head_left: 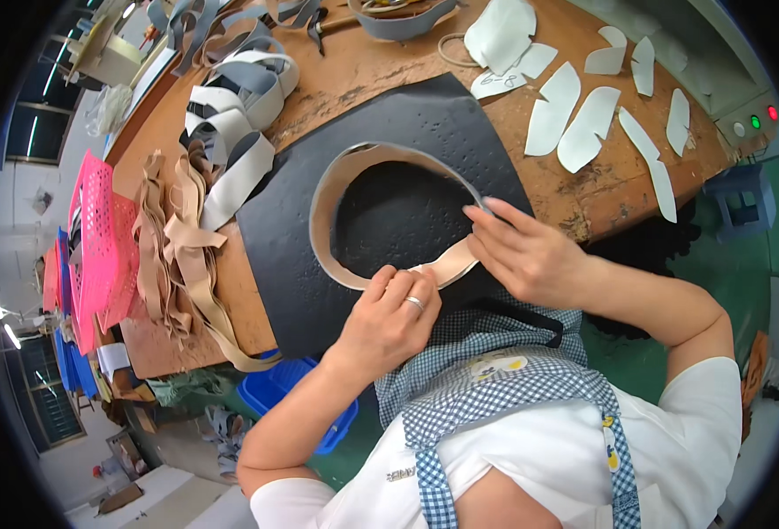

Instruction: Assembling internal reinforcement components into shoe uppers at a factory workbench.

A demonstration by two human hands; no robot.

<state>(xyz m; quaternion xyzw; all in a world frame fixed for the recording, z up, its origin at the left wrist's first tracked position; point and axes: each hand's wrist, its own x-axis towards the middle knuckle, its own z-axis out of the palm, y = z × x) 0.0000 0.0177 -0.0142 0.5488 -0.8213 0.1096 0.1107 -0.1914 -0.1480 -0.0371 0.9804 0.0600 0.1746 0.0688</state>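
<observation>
Ctr: tan-and-grey band (325, 212), curled in a loop, stands on edge atop black mat (275, 220), just beyond wearer's hands.
Grip, L: L hand (394, 313) closed on band's nr. side, fingers bent over it.
Grip, R: R hand (531, 251) holds band's R side, fingertips pinched narrow.
Surface: wooden bench (354, 75) under mat.
R side: white cut pieces (553, 110) lie flat, some notched.
L side: tan strips (182, 238) in loose lengths; grey strips (253, 84) piled beyond.
Far L: pink mesh basket (103, 247).
Below: blue tub (266, 388) nr. bench's L corner.
</observation>
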